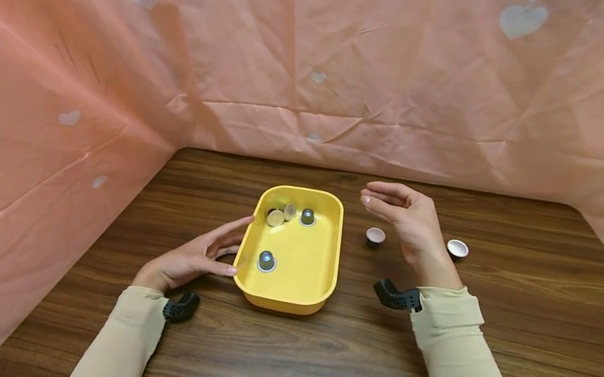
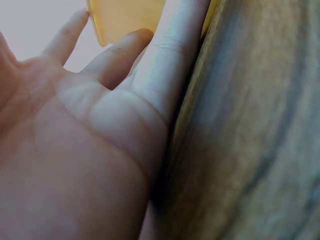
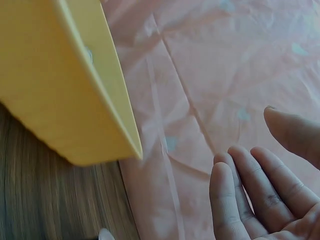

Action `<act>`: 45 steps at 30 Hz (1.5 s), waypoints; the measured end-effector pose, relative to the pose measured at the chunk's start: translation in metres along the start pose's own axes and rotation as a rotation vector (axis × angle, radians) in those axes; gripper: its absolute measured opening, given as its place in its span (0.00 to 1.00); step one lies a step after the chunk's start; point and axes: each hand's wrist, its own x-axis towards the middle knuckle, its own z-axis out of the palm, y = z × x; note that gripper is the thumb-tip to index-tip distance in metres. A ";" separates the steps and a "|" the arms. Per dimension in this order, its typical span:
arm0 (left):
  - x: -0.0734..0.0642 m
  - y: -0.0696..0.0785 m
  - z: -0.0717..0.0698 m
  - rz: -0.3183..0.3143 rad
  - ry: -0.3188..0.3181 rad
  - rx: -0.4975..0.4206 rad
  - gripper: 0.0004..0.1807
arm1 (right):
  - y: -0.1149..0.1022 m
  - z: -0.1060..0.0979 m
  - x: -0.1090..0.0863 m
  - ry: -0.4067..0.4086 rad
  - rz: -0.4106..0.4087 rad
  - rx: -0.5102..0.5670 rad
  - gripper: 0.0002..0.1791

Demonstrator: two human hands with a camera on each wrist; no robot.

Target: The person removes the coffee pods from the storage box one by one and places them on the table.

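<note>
A yellow tray (image 1: 281, 305) sits on the wooden table. My left hand (image 1: 199, 258) rests against its left side, with spread fingers and thumb touching the wall and rim. Inside are small coffee capsules: a dark one (image 1: 266, 259) stands lid down at the near left, another (image 1: 307, 216) at the far side, and two with pale lids (image 1: 275, 217) lie together in the far left corner. Right of the tray my right hand (image 1: 413, 225) is raised above the table, fingers nearly straight, holding nothing. Below it stands a capsule (image 1: 375, 236) with its lid up.
Another capsule (image 1: 458, 248) with a pale lid stands right of my right hand, partly behind the wrist. Pink cloth (image 1: 356, 90) with pale hearts hangs behind the table (image 1: 271, 365) and along its sides. Each wrist wears a black strap (image 1: 398, 296).
</note>
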 end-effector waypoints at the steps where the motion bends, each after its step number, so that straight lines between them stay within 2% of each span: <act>1: 0.000 0.000 0.000 0.001 0.002 0.000 0.56 | 0.000 0.003 0.001 -0.005 0.003 0.000 0.20; 7: 0.000 0.000 0.002 0.009 -0.006 -0.004 0.58 | 0.002 0.020 0.005 -0.031 0.027 0.001 0.23; 15: -0.001 0.000 0.001 0.022 -0.004 -0.008 0.58 | 0.003 0.050 0.012 -0.050 0.013 0.033 0.22; 24: -0.002 0.001 0.005 0.011 0.005 0.001 0.56 | 0.006 0.078 0.016 -0.083 0.036 0.049 0.23; 35: 0.000 0.001 0.007 0.005 0.006 0.002 0.56 | 0.010 0.099 0.018 -0.108 0.045 -0.027 0.20; 45: 0.004 0.001 0.012 0.024 -0.011 0.002 0.56 | 0.016 0.108 0.021 -0.125 0.058 -0.114 0.23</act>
